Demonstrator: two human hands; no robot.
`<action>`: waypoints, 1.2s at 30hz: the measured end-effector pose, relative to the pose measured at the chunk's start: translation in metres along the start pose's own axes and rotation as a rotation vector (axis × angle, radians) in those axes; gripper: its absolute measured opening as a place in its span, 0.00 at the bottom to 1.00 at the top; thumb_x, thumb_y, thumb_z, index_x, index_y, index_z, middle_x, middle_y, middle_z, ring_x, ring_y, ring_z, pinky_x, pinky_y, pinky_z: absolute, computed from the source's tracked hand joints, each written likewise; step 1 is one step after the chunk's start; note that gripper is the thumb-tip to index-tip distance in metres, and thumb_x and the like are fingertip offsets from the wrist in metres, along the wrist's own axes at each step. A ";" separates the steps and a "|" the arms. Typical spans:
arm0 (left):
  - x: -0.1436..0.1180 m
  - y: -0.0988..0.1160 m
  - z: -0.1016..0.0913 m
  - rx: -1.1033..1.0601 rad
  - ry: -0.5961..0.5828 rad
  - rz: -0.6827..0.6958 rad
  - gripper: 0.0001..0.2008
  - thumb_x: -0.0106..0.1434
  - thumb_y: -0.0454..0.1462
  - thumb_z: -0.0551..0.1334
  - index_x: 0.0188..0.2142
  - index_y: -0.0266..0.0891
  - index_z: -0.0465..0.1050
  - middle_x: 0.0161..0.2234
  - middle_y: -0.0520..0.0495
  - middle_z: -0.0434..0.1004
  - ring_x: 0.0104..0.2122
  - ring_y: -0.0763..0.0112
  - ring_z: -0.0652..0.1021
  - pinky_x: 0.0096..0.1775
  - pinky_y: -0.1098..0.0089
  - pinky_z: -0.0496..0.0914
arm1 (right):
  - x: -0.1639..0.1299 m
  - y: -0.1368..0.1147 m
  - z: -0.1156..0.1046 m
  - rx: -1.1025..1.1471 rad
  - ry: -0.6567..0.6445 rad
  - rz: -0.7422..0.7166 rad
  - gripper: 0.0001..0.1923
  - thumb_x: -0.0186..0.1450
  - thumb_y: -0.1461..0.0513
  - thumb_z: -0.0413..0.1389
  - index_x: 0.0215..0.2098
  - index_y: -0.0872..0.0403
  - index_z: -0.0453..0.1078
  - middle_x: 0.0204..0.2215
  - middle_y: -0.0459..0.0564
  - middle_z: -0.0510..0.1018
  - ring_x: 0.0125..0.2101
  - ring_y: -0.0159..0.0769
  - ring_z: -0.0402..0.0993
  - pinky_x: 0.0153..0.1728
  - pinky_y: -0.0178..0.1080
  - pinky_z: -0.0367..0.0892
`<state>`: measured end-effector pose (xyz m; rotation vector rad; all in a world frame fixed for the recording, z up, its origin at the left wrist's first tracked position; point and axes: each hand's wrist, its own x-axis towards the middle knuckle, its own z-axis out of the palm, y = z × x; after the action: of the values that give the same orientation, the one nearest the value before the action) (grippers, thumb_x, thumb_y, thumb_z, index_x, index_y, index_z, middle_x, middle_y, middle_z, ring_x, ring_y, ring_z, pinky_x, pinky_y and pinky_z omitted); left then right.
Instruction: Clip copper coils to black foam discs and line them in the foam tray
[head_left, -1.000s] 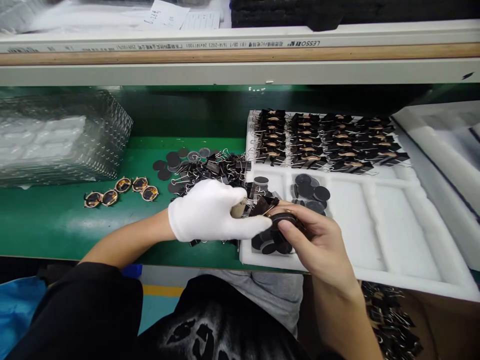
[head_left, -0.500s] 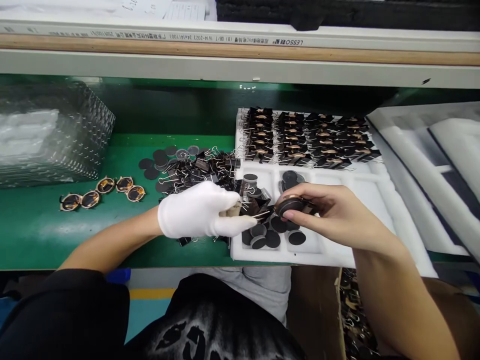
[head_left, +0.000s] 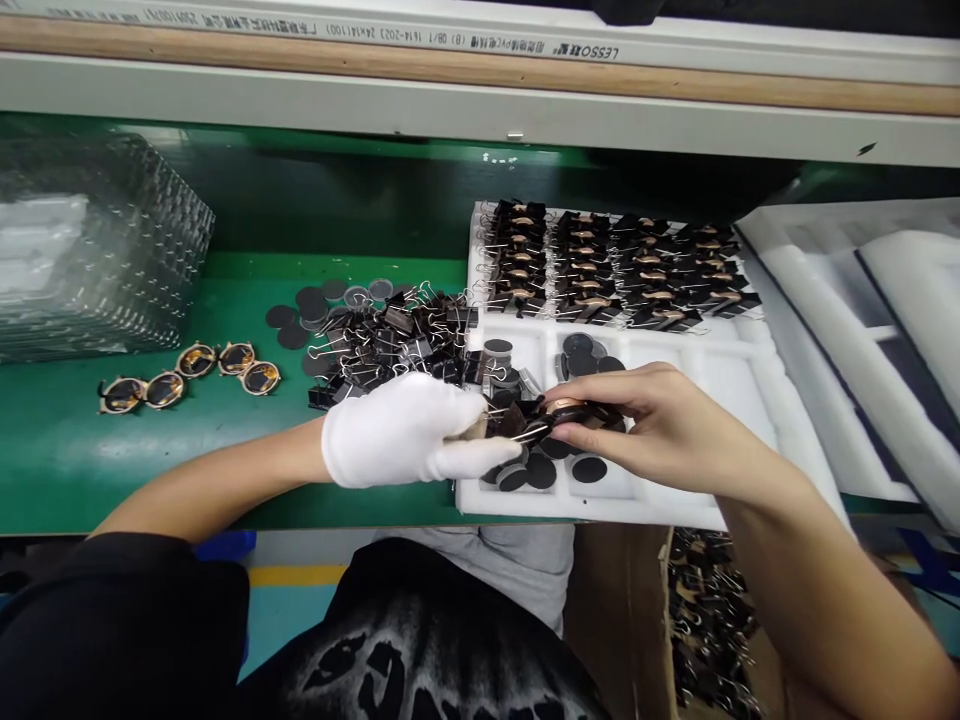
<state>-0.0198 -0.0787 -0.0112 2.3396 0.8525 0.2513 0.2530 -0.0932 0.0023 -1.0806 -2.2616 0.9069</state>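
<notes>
My left hand (head_left: 409, 430), in a white glove, pinches the wire handles of a black binder clip (head_left: 516, 420). Bare, my right hand (head_left: 660, 425) grips a round gold-rimmed piece (head_left: 564, 406) with a black disc against it, between thumb and fingers. The clip's mouth meets the left edge of this piece; how far it reaches over the rim is hidden. Below and behind the hands, loose black discs (head_left: 589, 468) lie in a white foam tray (head_left: 675, 490). A heap of binder clips (head_left: 390, 345) spreads beside the glove.
Rows of clipped gold-rimmed pieces (head_left: 585, 270) stand at the tray's back. Gold round frames (head_left: 163, 388) lie left on the green table (head_left: 247, 480), near stacked clear plastic trays (head_left: 112, 250). Foam sheets (head_left: 900, 290) lean at right. Below is a box of clips (head_left: 709, 620).
The binder clip and the round piece have come together, the clip's mouth now at the piece's edge. My right hand has shifted slightly left, and the camera view has tilted a little.
</notes>
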 end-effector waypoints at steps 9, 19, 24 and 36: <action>0.005 -0.004 0.013 -0.012 0.016 0.039 0.27 0.72 0.54 0.54 0.23 0.39 0.66 0.18 0.55 0.67 0.19 0.78 0.66 0.26 0.73 0.57 | 0.002 -0.002 0.000 0.079 -0.135 0.001 0.06 0.70 0.60 0.63 0.43 0.51 0.82 0.30 0.44 0.84 0.22 0.31 0.77 0.24 0.34 0.69; -0.006 0.014 -0.017 -0.451 -0.095 -0.193 0.28 0.76 0.54 0.45 0.39 0.39 0.75 0.29 0.48 0.81 0.27 0.70 0.80 0.32 0.71 0.71 | -0.017 -0.009 0.020 -0.302 0.283 -0.312 0.18 0.71 0.67 0.61 0.55 0.43 0.79 0.50 0.50 0.85 0.49 0.52 0.84 0.42 0.51 0.80; 0.002 0.009 -0.015 -0.716 -0.170 -0.242 0.26 0.74 0.53 0.54 0.25 0.39 0.69 0.20 0.51 0.75 0.20 0.74 0.75 0.27 0.72 0.69 | -0.018 -0.004 0.027 -0.407 0.305 -0.278 0.21 0.70 0.60 0.65 0.61 0.41 0.74 0.58 0.52 0.80 0.58 0.56 0.78 0.51 0.57 0.77; -0.007 0.014 -0.009 -0.006 -0.062 -0.123 0.17 0.73 0.49 0.57 0.54 0.46 0.76 0.36 0.54 0.83 0.33 0.71 0.81 0.36 0.72 0.73 | -0.005 -0.024 0.018 0.108 -0.036 0.067 0.16 0.67 0.64 0.66 0.54 0.52 0.77 0.44 0.50 0.85 0.42 0.39 0.83 0.41 0.38 0.76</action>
<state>-0.0215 -0.0867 0.0044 2.2671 0.9593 0.1293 0.2325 -0.1145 0.0074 -1.1059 -2.1891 1.0714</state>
